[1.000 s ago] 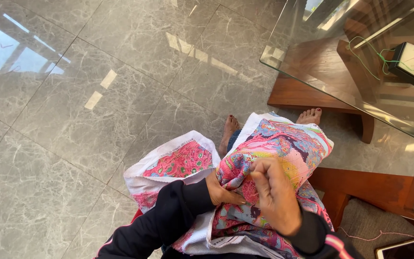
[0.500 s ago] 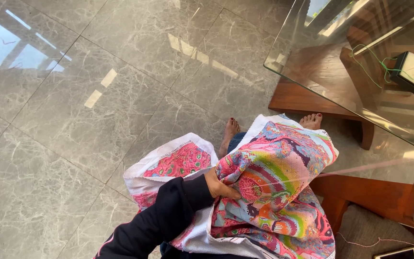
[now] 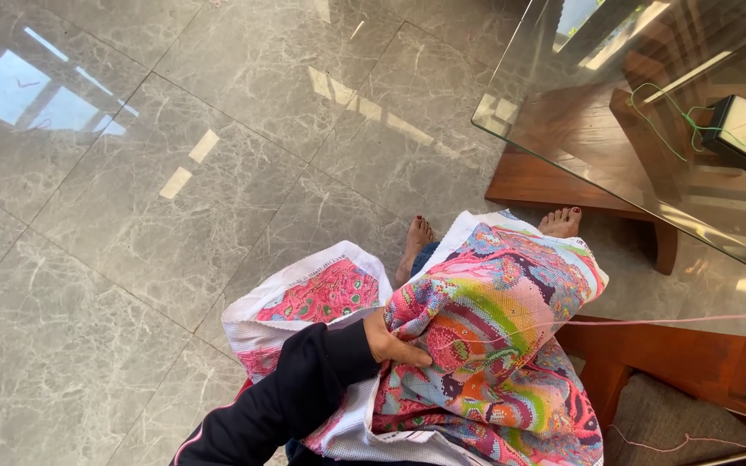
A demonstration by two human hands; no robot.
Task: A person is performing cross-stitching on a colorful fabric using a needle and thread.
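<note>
Cross-stitch canvas [image 3: 494, 345]: draped over lap, mostly filled with bright colour; white border unworked. Pink thread [image 3: 649, 323] drawn taut out right. Left hand [image 3: 395, 341] pinching a fold. Right hand out of frame. Glass table [image 3: 580, 95] far right.

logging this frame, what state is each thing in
left hand: fingers pinching a fold of the canvas
right hand: out of view
canvas: bunched over the lap, largely stitched in colour
pink thread: pulled taut toward the right
glass table: bears a small box
small box: shut, green thread beside it
</note>
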